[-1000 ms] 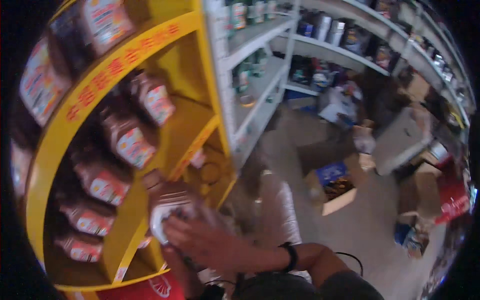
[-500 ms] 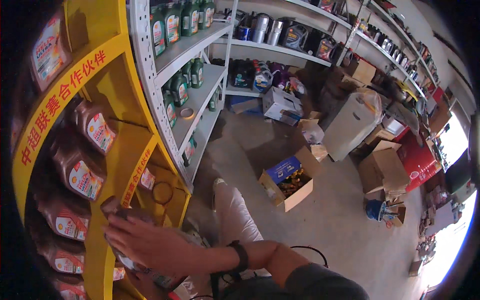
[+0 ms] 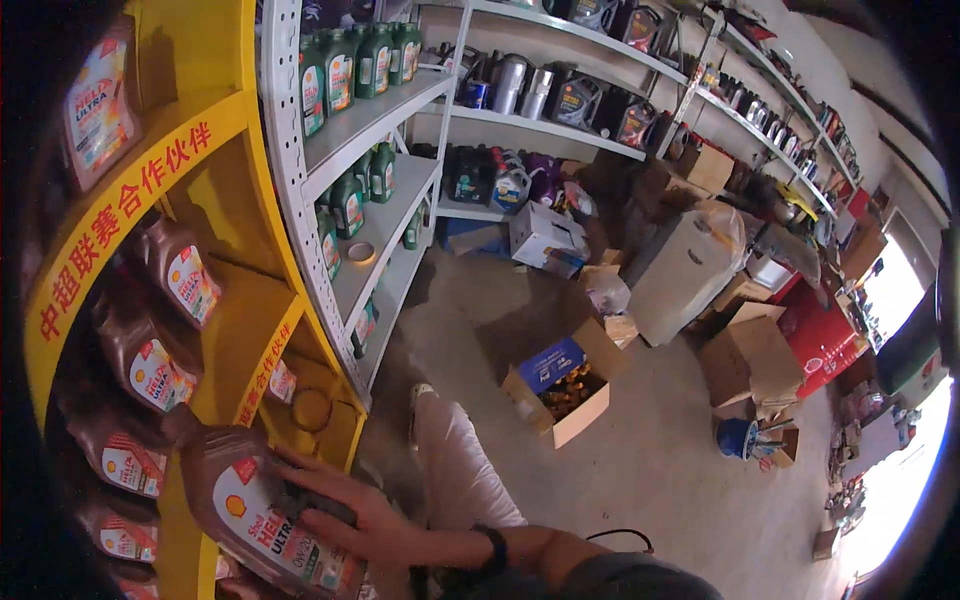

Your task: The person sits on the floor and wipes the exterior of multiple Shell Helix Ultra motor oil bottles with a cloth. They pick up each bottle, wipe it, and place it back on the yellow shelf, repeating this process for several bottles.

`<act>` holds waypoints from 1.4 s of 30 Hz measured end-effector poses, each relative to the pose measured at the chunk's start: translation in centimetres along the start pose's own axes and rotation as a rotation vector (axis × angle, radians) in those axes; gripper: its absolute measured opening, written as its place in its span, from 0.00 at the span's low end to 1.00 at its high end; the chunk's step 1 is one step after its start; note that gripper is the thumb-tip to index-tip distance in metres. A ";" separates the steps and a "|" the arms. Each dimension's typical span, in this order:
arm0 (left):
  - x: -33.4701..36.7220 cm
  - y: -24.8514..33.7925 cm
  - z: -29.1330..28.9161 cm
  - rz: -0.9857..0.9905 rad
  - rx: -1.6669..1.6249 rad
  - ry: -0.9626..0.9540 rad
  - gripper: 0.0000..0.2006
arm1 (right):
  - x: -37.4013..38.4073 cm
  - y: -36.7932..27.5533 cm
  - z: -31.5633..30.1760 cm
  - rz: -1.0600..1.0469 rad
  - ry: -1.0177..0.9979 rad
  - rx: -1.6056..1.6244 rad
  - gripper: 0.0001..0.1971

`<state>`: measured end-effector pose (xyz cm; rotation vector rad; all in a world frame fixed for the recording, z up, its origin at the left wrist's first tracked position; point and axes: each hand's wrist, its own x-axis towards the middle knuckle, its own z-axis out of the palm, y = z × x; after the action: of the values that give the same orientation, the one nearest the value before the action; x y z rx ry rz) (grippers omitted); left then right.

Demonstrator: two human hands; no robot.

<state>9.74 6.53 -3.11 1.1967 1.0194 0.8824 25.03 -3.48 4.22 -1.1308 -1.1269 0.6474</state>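
Observation:
A brown plastic oil bottle (image 3: 225,500) with a white and orange label leans in front of the yellow rack, its capped top toward the upper left. My right hand (image 3: 365,515) lies along the bottle's right side. Between its thumb and fingers is a crumpled dark grey cloth (image 3: 318,506), pressed against the label side. A dark band circles my right wrist. I cannot make out my left hand; the bottle's lower end runs into the dark rim of the picture. Similar brown bottles (image 3: 150,360) stand on the yellow rack (image 3: 245,290) close by.
Beside the yellow rack, a white metal shelf (image 3: 400,210) holds green bottles (image 3: 345,200) and a tape roll (image 3: 361,253). An open carton (image 3: 582,415) sits on the floor ahead. Further right are a tall pale bin (image 3: 680,280), another carton (image 3: 745,350) and a red drum (image 3: 820,340).
My right hand has slid from over the bottle's upper part to its right side, uncovering the label and the cloth. The bottle's label now faces me more. The view has shifted slightly.

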 end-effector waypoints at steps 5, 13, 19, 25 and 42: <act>0.3 -0.2 0.5 -0.014 0.002 -0.037 0.31 | -3.0 3.3 2.5 0.028 0.034 -0.141 0.26; 0.3 -0.4 1.0 -0.022 0.001 -0.067 0.32 | 1.1 1.2 1.2 -0.396 -0.026 -0.441 0.30; -0.5 -1.0 0.5 -0.030 -0.056 -0.096 0.33 | 4.1 2.2 0.4 -0.293 -0.249 -0.395 0.20; -2.3 -1.3 0.4 -0.085 -0.145 -0.206 0.34 | 1.2 -2.4 0.9 -0.434 -0.834 -0.825 0.18; -2.0 -1.8 4.6 -0.269 -0.716 -0.640 0.37 | 3.2 -1.7 -2.4 -0.464 -0.617 -0.400 0.12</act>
<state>13.51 2.99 -4.32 0.6286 0.2775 0.5144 28.16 -2.17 6.91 -0.9590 -2.0449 0.4155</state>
